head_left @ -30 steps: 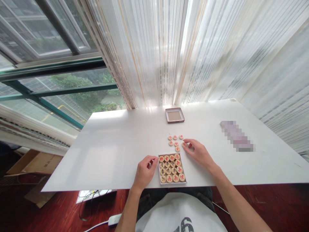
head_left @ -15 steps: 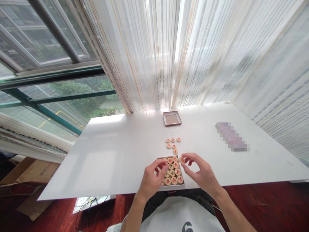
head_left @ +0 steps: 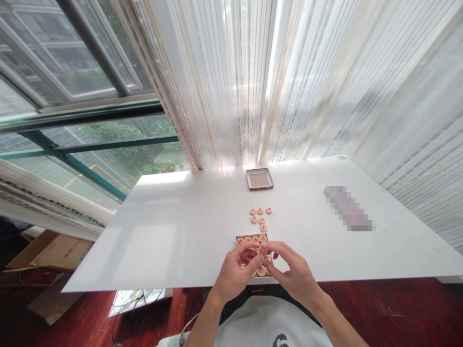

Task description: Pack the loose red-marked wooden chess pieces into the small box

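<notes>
A round wooden xiangqi piece (head_left: 261,251) with a red character is held up over the box between my two hands. My right hand (head_left: 294,270) pinches it from the right with thumb and index finger. From the left, the thumb and fingertips of my left hand (head_left: 235,270) close on the same piece. Under my hands lies a shallow box (head_left: 236,239) with rows of pieces, its middle rows largely hidden. Along its far row, red-marked pieces (head_left: 255,240) show face up.
Several loose red-marked pieces (head_left: 260,211) lie on the white table (head_left: 181,231) beyond the box. Farther back sits an open box lid (head_left: 259,179). A pixelated flat object (head_left: 349,208) rests at the right. Curtains (head_left: 231,86) hang behind the table's far edge.
My right hand has carried the piece left from beside the box to above it. My left hand has come right to meet it, uncovering the far left row. The view has shifted slightly.
</notes>
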{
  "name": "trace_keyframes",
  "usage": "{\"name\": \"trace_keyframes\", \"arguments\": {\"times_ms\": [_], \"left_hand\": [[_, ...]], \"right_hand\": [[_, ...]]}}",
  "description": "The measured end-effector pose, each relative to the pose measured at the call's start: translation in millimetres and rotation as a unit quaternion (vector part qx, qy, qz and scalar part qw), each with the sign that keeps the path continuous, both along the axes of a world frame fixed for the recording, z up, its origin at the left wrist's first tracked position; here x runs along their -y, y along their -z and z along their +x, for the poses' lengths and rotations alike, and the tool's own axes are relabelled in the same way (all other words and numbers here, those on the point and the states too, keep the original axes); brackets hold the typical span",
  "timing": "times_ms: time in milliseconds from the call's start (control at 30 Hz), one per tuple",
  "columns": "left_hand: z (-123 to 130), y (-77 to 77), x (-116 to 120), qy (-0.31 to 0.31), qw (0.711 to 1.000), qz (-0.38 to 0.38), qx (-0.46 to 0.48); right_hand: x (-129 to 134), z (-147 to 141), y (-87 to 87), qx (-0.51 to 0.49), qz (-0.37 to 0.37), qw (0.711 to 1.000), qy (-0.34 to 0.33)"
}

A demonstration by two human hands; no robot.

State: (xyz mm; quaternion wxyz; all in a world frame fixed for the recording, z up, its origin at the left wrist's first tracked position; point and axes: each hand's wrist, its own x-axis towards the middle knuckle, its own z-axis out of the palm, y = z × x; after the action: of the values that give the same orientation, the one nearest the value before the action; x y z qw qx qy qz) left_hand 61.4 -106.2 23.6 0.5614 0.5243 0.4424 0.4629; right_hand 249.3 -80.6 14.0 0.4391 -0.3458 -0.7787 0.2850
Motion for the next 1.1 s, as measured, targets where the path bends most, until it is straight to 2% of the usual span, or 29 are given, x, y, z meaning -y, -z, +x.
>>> {"name": "trace_keyframes", "arguments": {"times_ms": [200, 533, 667, 900, 1100], "left_hand": [[-0.8, 5.4, -2.7, -0.005, 1.000, 0.001, 0.017], [-6.8, 11.4, -7.0, -0.039, 0.999, -0.001, 0.002], [-11.9, 11.7, -9.3, -0.052, 0.998, -0.001, -0.025], [-16.0, 9.1, -10.5, -0.066, 0.997, -0.003, -0.050], [-6.0, 1.5, -7.4, -0.061, 0.988, 0.033, -0.141]], "right_hand": [[1.9, -1.1, 1.2, -0.016, -0.011, 1.000, -0.002], [2.6, 5.6, -1.3, -0.059, -0.087, 0.994, 0.025], [0.0, 9.7, 2.6, -0.061, -0.108, 0.992, 0.035], [-1.7, 16.1, 14.8, -0.041, -0.132, 0.986, 0.091], [-3.4, 8.4, 7.4, -0.043, -0.133, 0.988, 0.060]]}}
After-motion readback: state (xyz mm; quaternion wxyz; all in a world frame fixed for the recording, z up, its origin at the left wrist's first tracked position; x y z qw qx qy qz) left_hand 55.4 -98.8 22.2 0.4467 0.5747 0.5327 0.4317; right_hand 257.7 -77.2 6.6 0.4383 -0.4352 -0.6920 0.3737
